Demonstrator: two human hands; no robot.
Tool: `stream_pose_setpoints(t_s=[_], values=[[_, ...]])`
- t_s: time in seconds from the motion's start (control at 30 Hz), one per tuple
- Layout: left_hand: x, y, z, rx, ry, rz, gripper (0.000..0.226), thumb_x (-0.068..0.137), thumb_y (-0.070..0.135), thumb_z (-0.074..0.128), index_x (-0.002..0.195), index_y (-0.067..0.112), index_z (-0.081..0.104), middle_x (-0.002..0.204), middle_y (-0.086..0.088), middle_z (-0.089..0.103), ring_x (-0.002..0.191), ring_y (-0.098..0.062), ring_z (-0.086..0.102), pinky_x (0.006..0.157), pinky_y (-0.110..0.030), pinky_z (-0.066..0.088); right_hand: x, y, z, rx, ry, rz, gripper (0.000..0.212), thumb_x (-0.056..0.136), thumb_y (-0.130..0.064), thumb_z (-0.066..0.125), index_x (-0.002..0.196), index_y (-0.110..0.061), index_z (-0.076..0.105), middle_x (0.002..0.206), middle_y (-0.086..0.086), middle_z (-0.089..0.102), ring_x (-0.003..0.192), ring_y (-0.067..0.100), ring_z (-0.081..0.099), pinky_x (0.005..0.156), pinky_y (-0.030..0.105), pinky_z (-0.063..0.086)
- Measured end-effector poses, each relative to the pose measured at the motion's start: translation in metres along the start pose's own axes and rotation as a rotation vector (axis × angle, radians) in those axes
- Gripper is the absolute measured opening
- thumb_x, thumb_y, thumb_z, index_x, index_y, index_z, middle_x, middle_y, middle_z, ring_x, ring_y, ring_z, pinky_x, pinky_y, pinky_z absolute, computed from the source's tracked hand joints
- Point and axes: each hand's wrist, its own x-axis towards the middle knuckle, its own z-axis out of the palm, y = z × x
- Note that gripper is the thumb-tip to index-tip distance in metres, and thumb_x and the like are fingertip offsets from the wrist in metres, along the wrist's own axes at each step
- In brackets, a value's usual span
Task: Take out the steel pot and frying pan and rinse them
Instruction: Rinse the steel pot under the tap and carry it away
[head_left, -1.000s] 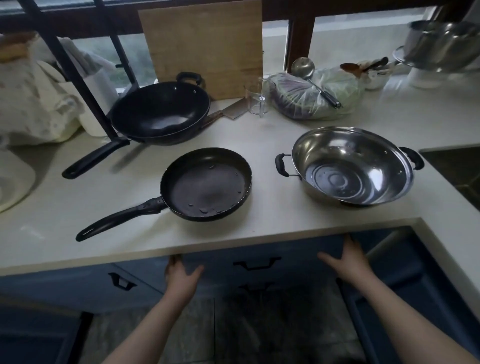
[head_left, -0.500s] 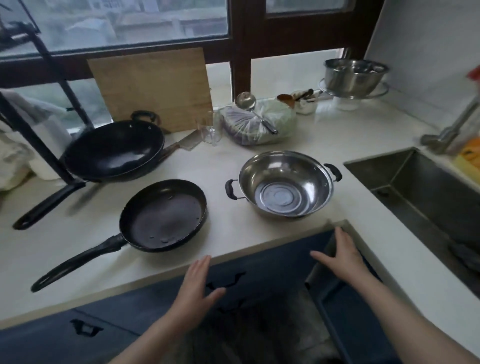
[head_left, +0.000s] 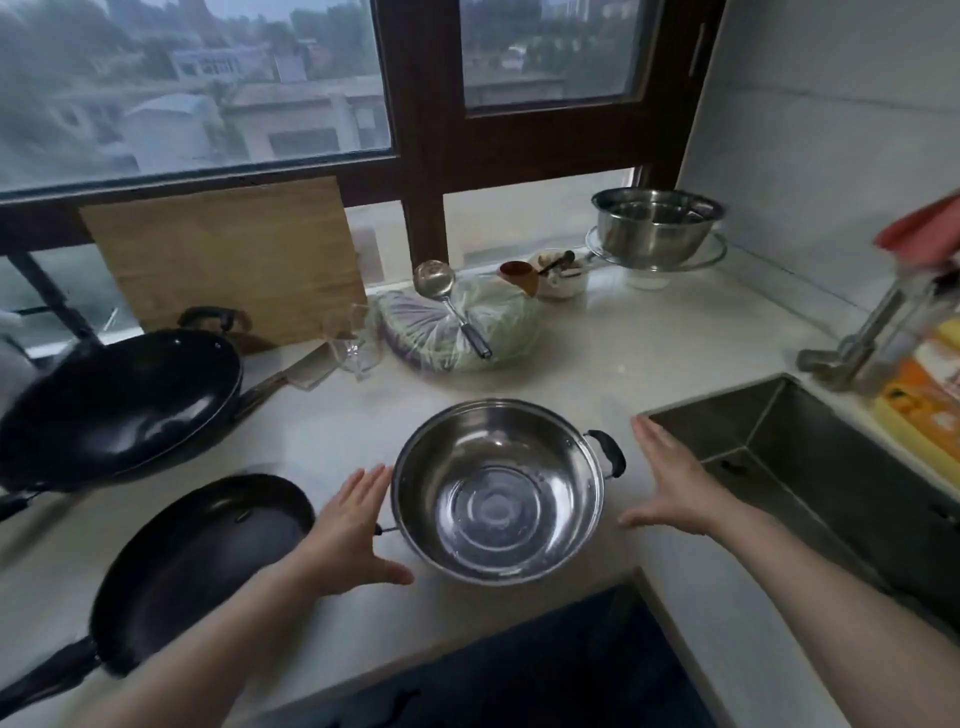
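We had the shiny round steel pot (head_left: 497, 491) and the black non-stick frying pan (head_left: 208, 551) already out on the pale countertop (head_left: 597, 358), pan left of the pot. Our left hand (head_left: 350, 530) and right hand (head_left: 675, 486) flanked the pot, fingers straight, gripping nothing. Rinsing not started, we judged; the steel sink (head_left: 810, 467) sat just right.

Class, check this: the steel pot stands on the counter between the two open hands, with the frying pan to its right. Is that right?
Not quite. The head view shows the frying pan left of the steel pot, beyond the left hand; the sink lies past the right hand.
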Motion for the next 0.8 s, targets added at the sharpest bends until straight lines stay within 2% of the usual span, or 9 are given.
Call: stream_pose_setpoints(t_s=[0.1,0.23,0.3,0.37,0.4,0.47,0.57,0.67,0.8], values=[[0.021,0.005,-0.008,0.001,-0.039,-0.029,0.169,0.016,0.105,0.028,0.153,0.013,-0.009,0.162,-0.002,-0.01,0.148,-0.022,-0.012,0.119,-0.03,-0.001,0.031,0.0,-0.016,-0.118,-0.136,-0.087,0.142,0.058,-0.057,0.085,0.155,-0.016,-0.01,0.162,-0.004,-0.013,0.149,0.016,-0.009,0.122,0.033,0.005],[0.032,0.008,-0.014,-0.008,-0.118,-0.032,0.172,0.016,0.102,0.04,0.153,0.011,-0.011,0.161,-0.004,-0.011,0.148,-0.021,-0.011,0.12,-0.03,-0.001,0.061,-0.004,-0.019,-0.167,-0.27,-0.158,0.141,0.058,-0.053,0.087,0.155,-0.018,-0.009,0.163,-0.002,-0.01,0.149,0.016,-0.007,0.121,0.029,0.004],[0.035,0.008,-0.016,-0.055,-0.14,-0.01,0.168,0.02,0.097,0.05,0.153,0.014,-0.01,0.16,0.001,-0.007,0.147,-0.015,-0.006,0.118,-0.023,0.0,0.072,-0.005,-0.016,-0.146,-0.312,-0.179,0.141,0.058,-0.051,0.088,0.155,-0.018,-0.008,0.163,-0.002,-0.009,0.149,0.015,-0.006,0.12,0.028,0.004],[0.038,0.008,-0.017,-0.156,-0.157,0.016,0.159,0.023,0.089,0.06,0.151,0.024,-0.007,0.152,0.014,0.001,0.144,-0.007,0.001,0.112,-0.014,0.003,0.079,-0.004,-0.013,-0.11,-0.35,-0.192,0.14,0.057,-0.05,0.088,0.155,-0.02,-0.007,0.163,-0.004,-0.008,0.149,0.013,-0.006,0.12,0.027,0.003],[0.039,0.006,-0.017,-0.193,-0.161,0.027,0.155,0.024,0.086,0.065,0.149,0.029,-0.009,0.15,0.017,0.001,0.143,-0.007,0.002,0.111,-0.013,0.004,0.082,-0.004,-0.012,-0.097,-0.367,-0.2,0.141,0.057,-0.05,0.088,0.155,-0.021,-0.008,0.163,-0.005,-0.008,0.149,0.013,-0.007,0.121,0.028,0.003],[0.041,0.003,-0.015,-0.216,-0.175,0.02,0.159,0.028,0.083,0.07,0.148,0.027,-0.017,0.149,0.017,-0.002,0.145,-0.01,0.0,0.112,-0.015,0.003,0.087,-0.001,-0.01,-0.082,-0.409,-0.202,0.143,0.054,-0.053,0.089,0.155,-0.023,-0.007,0.163,-0.007,-0.007,0.148,0.011,-0.006,0.121,0.028,0.003],[0.045,-0.006,-0.009,-0.202,-0.173,0.024,0.158,0.037,0.077,0.078,0.146,0.025,-0.024,0.151,0.015,-0.006,0.144,-0.009,-0.004,0.112,-0.017,0.001,0.091,0.001,-0.007,-0.041,-0.476,-0.193,0.15,0.044,-0.063,0.087,0.155,-0.029,-0.007,0.162,-0.009,0.0,0.148,0.01,-0.001,0.122,0.031,0.006],[0.049,-0.011,-0.007,-0.198,-0.165,0.076,0.147,0.042,0.075,0.081,0.138,0.038,-0.024,0.148,0.017,-0.007,0.14,-0.003,-0.004,0.113,-0.017,0.001,0.089,0.003,-0.003,0.005,-0.484,-0.196,0.145,0.05,-0.051,0.091,0.154,-0.035,-0.009,0.157,-0.009,0.011,0.146,0.012,0.009,0.121,0.035,0.016],[0.054,-0.015,-0.01,-0.176,-0.168,0.123,0.143,0.039,0.08,0.078,0.136,0.043,-0.021,0.146,0.015,0.006,0.137,-0.003,0.005,0.115,-0.018,0.006,0.082,0.004,0.001,0.062,-0.479,-0.179,0.144,0.054,-0.044,0.092,0.152,-0.038,-0.013,0.144,-0.009,0.02,0.136,0.012,0.025,0.115,0.028,0.025]])
